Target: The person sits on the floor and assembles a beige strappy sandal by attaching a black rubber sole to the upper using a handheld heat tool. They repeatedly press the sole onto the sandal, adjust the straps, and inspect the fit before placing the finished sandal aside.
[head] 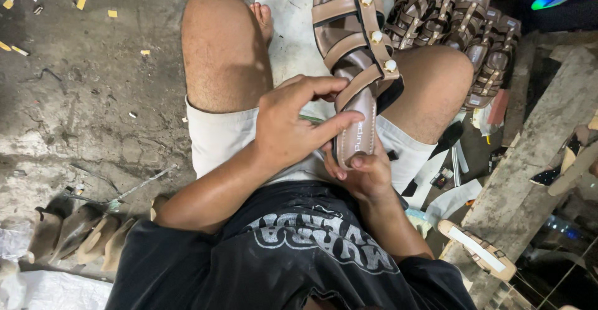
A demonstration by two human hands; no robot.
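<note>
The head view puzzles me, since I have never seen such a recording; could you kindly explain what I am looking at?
A camera worn on the person's head looks down at their lap; there is no machine. The person sits with bare knees apart, above a dirty concrete floor. Both hands hold a tan strappy sandal with round pale studs: the left hand presses on its insole near the heel, and the right hand supports the heel from beneath. Behind lies a row of similar sandals. Shoe-shaped forms stand on the left, and wooden planks lie on the right.
</note>
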